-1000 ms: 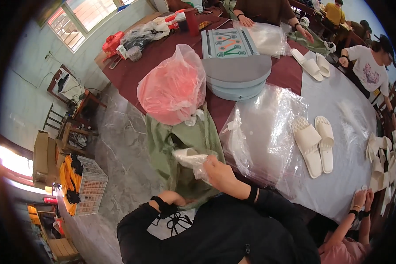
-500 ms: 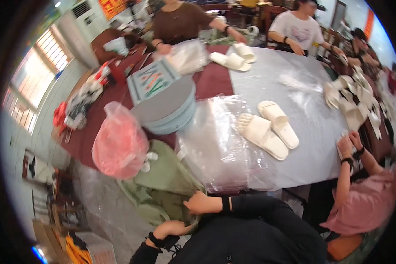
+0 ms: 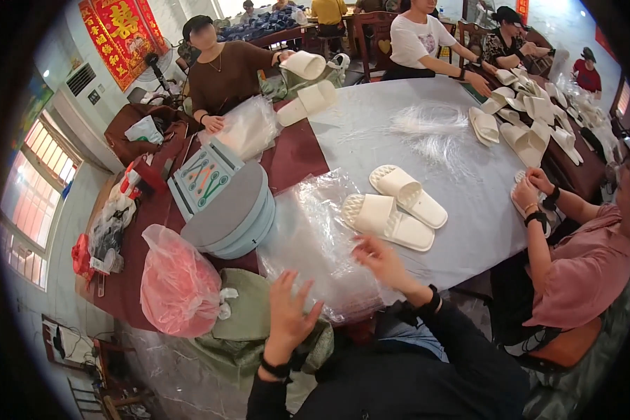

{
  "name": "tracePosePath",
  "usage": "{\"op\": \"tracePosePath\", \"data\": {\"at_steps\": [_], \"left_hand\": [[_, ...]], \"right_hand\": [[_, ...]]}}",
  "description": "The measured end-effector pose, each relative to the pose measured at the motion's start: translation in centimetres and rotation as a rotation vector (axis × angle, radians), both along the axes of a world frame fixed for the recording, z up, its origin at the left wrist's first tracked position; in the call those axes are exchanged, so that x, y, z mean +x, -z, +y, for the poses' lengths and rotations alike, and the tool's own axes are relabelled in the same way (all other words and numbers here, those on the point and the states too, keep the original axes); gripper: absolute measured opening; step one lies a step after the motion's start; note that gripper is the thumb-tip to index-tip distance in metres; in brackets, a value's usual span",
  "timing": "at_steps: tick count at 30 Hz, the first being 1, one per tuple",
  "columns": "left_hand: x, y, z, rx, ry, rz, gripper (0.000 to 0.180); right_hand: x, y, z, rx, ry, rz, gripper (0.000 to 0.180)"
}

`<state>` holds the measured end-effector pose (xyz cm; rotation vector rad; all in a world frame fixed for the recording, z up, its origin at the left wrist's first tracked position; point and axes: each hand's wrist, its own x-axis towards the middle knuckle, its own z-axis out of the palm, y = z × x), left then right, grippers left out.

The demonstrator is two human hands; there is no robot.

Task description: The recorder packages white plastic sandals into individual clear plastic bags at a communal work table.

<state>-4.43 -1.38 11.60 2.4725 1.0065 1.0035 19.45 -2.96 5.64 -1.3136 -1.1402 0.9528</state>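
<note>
Our right hand [image 3: 379,257] has fingers spread, tips on the top clear bag of the bag stack [image 3: 322,245] at the table's near edge, w/ the white slipper pair [image 3: 393,208] just beyond. Left hand [image 3: 287,315] hovers open, holding nothing. We judge it's best to pinch one layer only & peel slowly.

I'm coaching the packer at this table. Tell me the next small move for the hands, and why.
Probably lower the right hand onto the stack of clear plastic bags and peel off the top one. Both hands are open and empty, the left hand is raised over the stack's near edge, and the pair of white slippers lies unbagged beside it.
</note>
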Motion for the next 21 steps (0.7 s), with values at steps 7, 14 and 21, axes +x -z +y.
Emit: {"op": "tracePosePath", "data": {"at_steps": [7, 14, 21], "left_hand": [[2.7, 6.0, 2.6, 0.102, 0.137, 0.387, 0.024], [-1.4, 9.2, 0.4, -0.099, -0.033, 0.743, 0.035], [-2.1, 11.8, 0.0, -0.016, -0.007, 0.8, 0.047]], "right_hand": [[7.7, 4.8, 3.6, -0.048, 0.478, -0.061, 0.055], [10.3, 3.7, 6.2, -0.335, 0.427, 0.363, 0.091], [11.2, 6.6, 8.8, -0.184, 0.338, 0.589, 0.091]]}}
